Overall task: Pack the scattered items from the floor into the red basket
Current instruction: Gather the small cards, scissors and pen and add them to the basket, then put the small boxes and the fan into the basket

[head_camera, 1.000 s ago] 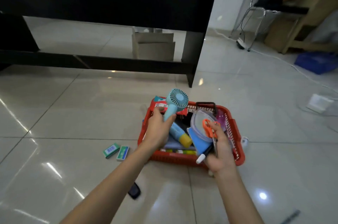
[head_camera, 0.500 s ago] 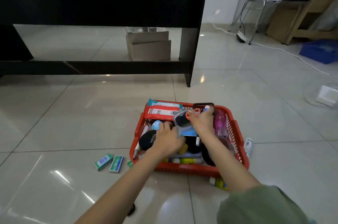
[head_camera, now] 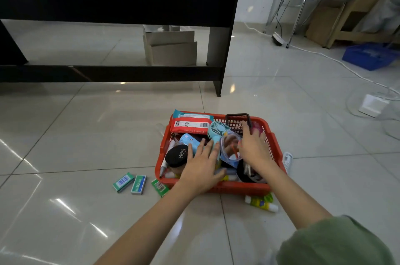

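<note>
Fan now in red basket | left hand, right hand flat, empty | glue stick outside

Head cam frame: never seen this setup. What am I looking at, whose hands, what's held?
No robot here: a person wears a camera on the head, looking down at their own bare arms. Both hands are over the red basket on the tiled floor. The left hand lies flat with straight fingers on the contents, holding nothing. The right hand reaches in; what it grips, if anything, is unclear. Still on the floor: three small green boxes on the left and a yellow tube in front.
</note>
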